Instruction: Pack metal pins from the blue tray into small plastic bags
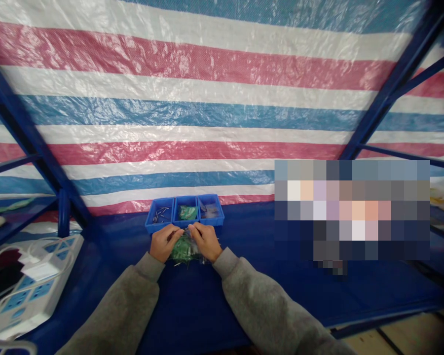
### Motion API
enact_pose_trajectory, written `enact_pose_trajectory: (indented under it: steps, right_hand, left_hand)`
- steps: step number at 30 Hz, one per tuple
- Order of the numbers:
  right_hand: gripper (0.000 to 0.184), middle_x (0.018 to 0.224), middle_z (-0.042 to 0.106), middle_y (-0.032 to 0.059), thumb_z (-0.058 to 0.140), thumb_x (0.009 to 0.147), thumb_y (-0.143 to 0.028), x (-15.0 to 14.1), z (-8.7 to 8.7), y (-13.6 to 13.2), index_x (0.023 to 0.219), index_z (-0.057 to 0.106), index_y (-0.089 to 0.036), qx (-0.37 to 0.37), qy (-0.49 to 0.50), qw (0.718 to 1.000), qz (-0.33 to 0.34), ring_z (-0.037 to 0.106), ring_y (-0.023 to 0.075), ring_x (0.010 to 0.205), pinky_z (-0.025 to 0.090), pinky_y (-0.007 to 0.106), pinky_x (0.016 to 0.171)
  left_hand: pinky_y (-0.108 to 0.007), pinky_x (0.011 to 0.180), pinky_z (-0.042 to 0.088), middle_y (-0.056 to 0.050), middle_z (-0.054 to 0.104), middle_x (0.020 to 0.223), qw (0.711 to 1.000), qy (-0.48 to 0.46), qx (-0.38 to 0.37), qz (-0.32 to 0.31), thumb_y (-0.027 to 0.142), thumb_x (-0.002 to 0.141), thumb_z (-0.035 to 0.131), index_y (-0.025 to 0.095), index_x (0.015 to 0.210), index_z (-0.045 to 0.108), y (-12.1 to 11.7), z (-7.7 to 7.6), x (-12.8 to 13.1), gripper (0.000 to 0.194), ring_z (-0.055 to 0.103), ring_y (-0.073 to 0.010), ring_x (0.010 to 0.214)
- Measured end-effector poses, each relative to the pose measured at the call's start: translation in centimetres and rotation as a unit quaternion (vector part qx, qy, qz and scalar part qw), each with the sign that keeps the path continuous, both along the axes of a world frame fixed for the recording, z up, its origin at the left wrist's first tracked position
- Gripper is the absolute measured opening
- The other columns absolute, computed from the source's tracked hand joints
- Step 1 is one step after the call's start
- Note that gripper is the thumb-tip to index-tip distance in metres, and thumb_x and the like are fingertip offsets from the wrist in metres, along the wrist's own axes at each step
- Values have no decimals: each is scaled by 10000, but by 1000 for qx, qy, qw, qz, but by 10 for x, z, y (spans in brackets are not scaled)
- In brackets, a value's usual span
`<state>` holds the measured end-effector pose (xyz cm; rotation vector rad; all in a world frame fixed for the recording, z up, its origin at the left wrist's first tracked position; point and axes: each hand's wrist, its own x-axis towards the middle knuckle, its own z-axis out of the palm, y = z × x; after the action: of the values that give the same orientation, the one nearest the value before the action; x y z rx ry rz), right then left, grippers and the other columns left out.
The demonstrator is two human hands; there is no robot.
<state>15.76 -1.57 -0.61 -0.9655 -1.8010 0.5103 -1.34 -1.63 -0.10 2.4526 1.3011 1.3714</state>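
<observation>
My left hand [164, 242] and my right hand [206, 240] meet at the top of a clear plastic bag of green parts [184, 249], and both pinch it. Small pale pins lie scattered around the bag's lower edge. Just beyond my hands stands a blue three-compartment plastic tray [185, 213]. Its left compartment holds small metal pins [160, 216], the middle one a green item [187, 213], and the right one a clear bag [209, 211] whose contents I cannot make out.
A white-and-blue power strip [26, 282] with cables lies on the left. The dark blue work surface [244, 291] spreads under everything. Blue metal shelf frames [390, 79] and a striped tarp [192, 111] rise ahead. A pixelated patch [351, 212] hides the right.
</observation>
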Motion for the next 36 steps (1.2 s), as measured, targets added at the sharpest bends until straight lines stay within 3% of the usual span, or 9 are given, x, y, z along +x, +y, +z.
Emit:
enact_pose_trajectory:
  steps: [7,12,21,27,36]
  right_hand:
    - [427,540,499,-17,347,929,-381,0,1,0,643,576,-162,-13,19,1000,-4,453,94,515,333,208,561]
    - [340,623,554,-9,404,900,-404,0,0,-1,810,623,-159,-22,26,999,14,457,100,537,349,203,545]
    - [328,632,575,-6,415,903,-377,-1,-4,2,769,629,-169,-12,21,999,23,501,109,566,365,201,583]
    - [302,746,646,18,410,907,-366,-1,-7,6,905,648,-179,-15,39,999,-30,555,129,626,388,215,620]
    - [363,664,598,2,349,930,-361,1,-3,5,853,648,-169,-14,58,996,-66,523,119,581,368,209,582]
  left_hand:
    - [-227,603,430,-16,602,669,1000,-26,7,4,331,846,505,173,749,600,-2,3,2,208,537,-118,584]
    - [-217,584,414,2,555,592,999,-6,21,33,345,867,463,173,673,572,-3,3,1,281,501,-104,543]
    - [-231,574,442,-20,634,668,998,-48,25,9,322,814,562,171,745,632,-4,5,4,180,537,-112,544]
    - [-234,538,466,-51,695,814,996,-58,66,29,277,805,574,174,860,671,-5,5,4,151,570,-110,545]
    - [-200,481,450,-53,709,870,992,-27,105,59,221,804,542,156,860,651,-3,-2,3,140,570,-78,501]
